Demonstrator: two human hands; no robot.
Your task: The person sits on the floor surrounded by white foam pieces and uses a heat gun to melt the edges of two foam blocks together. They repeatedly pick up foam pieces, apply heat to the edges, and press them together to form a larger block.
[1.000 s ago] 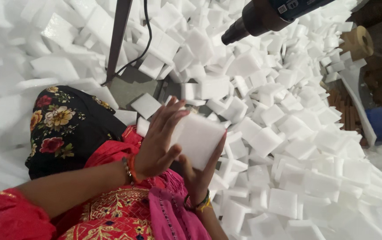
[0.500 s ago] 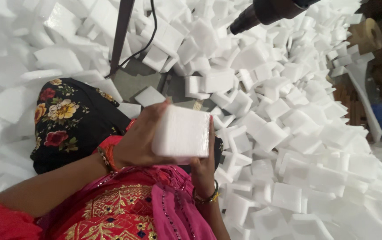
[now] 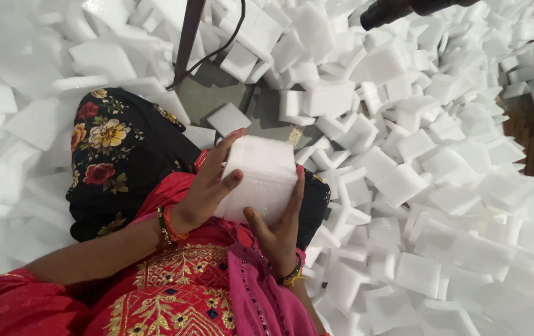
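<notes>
both hands are on one thick white square foam block [image 3: 259,180], held up over the lap above the black floral-print cloth [image 3: 117,155] and the red embroidered garment [image 3: 173,292]. the left hand [image 3: 208,186] is clamped on the block's left edge, fingers spread over its upper face and thumb below; the right hand [image 3: 279,227] cups its lower right corner from underneath, fingers curled up the side. neither hand is free.

to handle the block well at this point, the grip looks best kept on the edges and corners as it is now: foam of this kind probably dents or crumbles under fingertip pressure, so light, wide contact is safer than a pinch. turning it with both hands sharing the weight should keep it square and let every face be seen.

all around the lap lies a heap of loose white foam squares [image 3: 441,186], reaching every edge of the view; a patch of grey floor [image 3: 217,93] shows near the top, with a dark slanted metal bar [image 3: 187,37] and a black cable [image 3: 229,37] rising from it.

a dark rounded tool end [image 3: 397,9] juts in at the top edge, cut off, so its kind cannot be told. the underside of the held block and the right palm are hidden. the brown and pale shapes at the right edge are too cropped to identify.
</notes>
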